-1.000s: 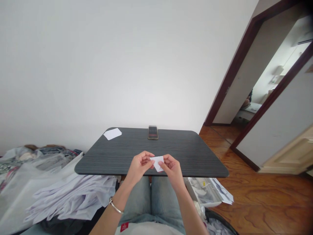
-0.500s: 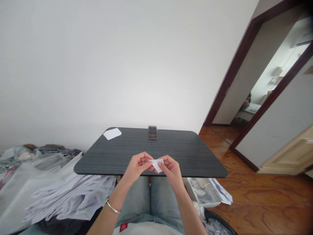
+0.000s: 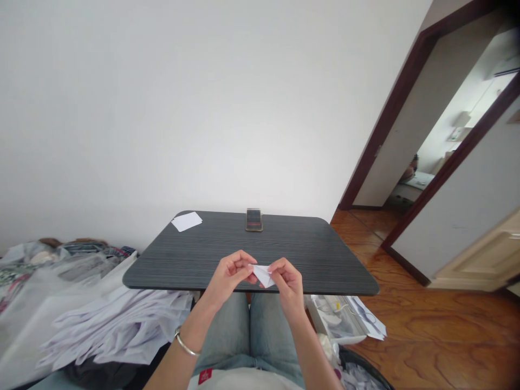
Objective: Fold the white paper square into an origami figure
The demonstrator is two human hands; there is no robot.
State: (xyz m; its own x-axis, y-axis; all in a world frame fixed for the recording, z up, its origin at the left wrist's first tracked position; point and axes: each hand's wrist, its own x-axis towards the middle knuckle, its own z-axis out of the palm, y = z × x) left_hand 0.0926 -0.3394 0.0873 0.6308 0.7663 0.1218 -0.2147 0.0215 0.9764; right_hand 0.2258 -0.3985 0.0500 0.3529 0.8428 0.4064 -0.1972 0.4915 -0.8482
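A small folded piece of white paper (image 3: 263, 275) is held between my two hands, just above the front edge of the dark table (image 3: 195, 260). My left hand (image 3: 232, 274) pinches its left corner between thumb and fingers. On the other side my right hand (image 3: 286, 279) grips the right corner, thumb on the near face. The paper's lower end narrows to a point, and a fold line runs across its face. My fingers hide both side corners.
Flat white paper sheets (image 3: 187, 221) lie at the table's back left. A phone on a stand (image 3: 254, 220) is at the back middle. Folded white cloth (image 3: 117, 327) is piled left of my legs. A white box (image 3: 339, 319) sits at right on the wooden floor (image 3: 455, 330).
My right thumb and fingers have shifted slightly up and right at the paper's corner. The paper now shows a folded, pointed shape where it looked flatter. My left hand has barely moved.
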